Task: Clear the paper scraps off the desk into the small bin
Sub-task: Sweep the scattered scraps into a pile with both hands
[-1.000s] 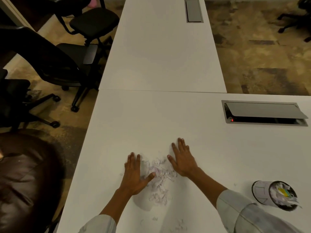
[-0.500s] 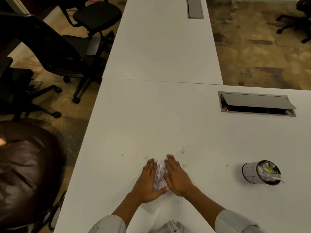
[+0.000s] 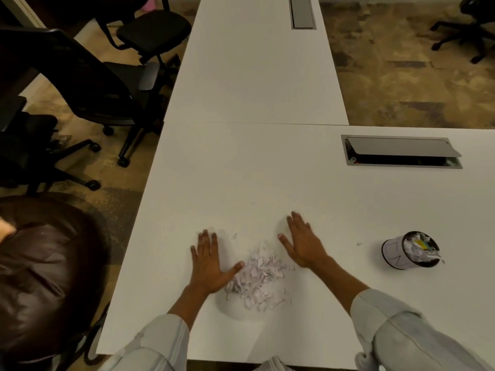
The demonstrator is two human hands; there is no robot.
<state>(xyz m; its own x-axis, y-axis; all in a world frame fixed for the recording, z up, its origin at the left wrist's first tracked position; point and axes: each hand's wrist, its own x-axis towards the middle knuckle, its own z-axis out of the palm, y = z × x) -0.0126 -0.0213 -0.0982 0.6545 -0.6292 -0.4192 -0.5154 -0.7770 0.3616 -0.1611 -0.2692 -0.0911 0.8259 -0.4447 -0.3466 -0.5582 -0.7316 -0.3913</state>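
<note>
A loose pile of white paper scraps (image 3: pixel 258 281) lies on the white desk (image 3: pixel 267 183) near its front edge. My left hand (image 3: pixel 208 263) rests flat on the desk just left of the pile, fingers spread, thumb touching the scraps. My right hand (image 3: pixel 302 242) lies flat to the pile's upper right, fingers apart, holding nothing. The small bin (image 3: pixel 411 250), a paper-wrapped cup stuffed with scraps, stands to the right, well apart from my right hand. A few stray bits (image 3: pixel 359 244) lie between hand and bin.
An open cable hatch (image 3: pixel 401 151) is set in the desk at the back right. A second desk (image 3: pixel 257 62) with its own hatch extends away. Black office chairs (image 3: pixel 107 84) stand on the left, and a brown leather seat (image 3: pixel 45 277) is beside the desk's left edge.
Half a second ago both hands were pressed together around the scraps. They have since spread apart, and the scraps lie as a loose pile between them.
</note>
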